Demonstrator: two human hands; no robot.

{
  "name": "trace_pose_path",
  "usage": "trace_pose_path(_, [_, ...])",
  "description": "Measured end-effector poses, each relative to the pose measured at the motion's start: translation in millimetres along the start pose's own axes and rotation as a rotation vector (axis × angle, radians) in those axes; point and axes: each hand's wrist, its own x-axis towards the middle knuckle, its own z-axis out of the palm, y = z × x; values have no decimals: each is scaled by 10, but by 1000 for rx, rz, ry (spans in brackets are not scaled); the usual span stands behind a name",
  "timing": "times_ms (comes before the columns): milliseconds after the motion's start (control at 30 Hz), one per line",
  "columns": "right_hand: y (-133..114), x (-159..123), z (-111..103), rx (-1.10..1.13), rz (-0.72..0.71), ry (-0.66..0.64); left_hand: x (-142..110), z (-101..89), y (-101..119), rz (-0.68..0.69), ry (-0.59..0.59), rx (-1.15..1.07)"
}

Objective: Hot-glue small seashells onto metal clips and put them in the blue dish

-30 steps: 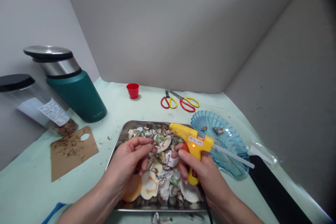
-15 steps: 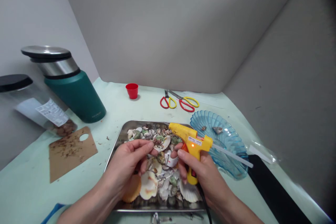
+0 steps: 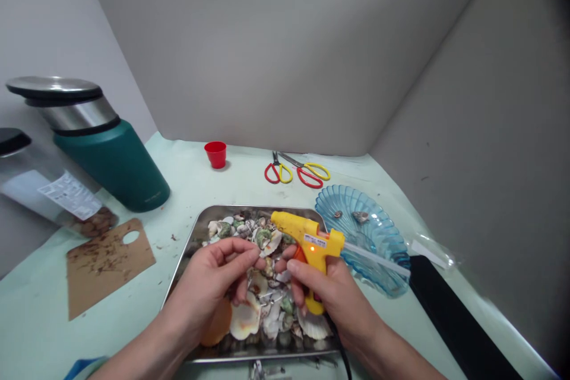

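My right hand [image 3: 336, 288] is wrapped round the grip of a yellow hot glue gun [image 3: 296, 226]. Its orange light is lit, its nozzle points left, and a clear glue stick [image 3: 378, 259] juts from the back. Thumb and fingertips of my left hand [image 3: 216, 273] are pinched together just left of the gun; whatever they hold, if anything, is too small to make out. Beneath both hands lies a metal tray [image 3: 181, 273] heaped with seashells, among them a white scallop shell [image 3: 314, 323] and an orange shell [image 3: 217, 325].
A blue shell-shaped dish [image 3: 387, 231] at right holds a few small shells. Behind are two pairs of scissors [image 3: 312, 175] and a red cup [image 3: 216, 155]. A green flask [image 3: 116, 160], a clear jar [image 3: 66, 196] and stained cardboard [image 3: 109, 267] stand or lie at left.
The whole view has shifted slightly, so most things appear farther left. Both hands keep the same grip, and the glue gun stays over the tray.
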Motion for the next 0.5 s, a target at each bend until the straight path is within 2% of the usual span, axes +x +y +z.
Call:
trace_pose_path(167, [-27, -14, -8, 48, -146, 137, -7, 21, 8, 34, 70, 116])
trace_pose_path(267, [-43, -30, -8, 45, -235, 183, -3, 45, 8, 86, 38, 285])
trace_pose_path(433, [-46, -46, -3, 14, -293, 195, -32, 134, 72, 446, -46, 883])
trace_pose_path(500, [-50, -42, -4, 21, -301, 183, -39, 196, 100, 527, -67, 1053])
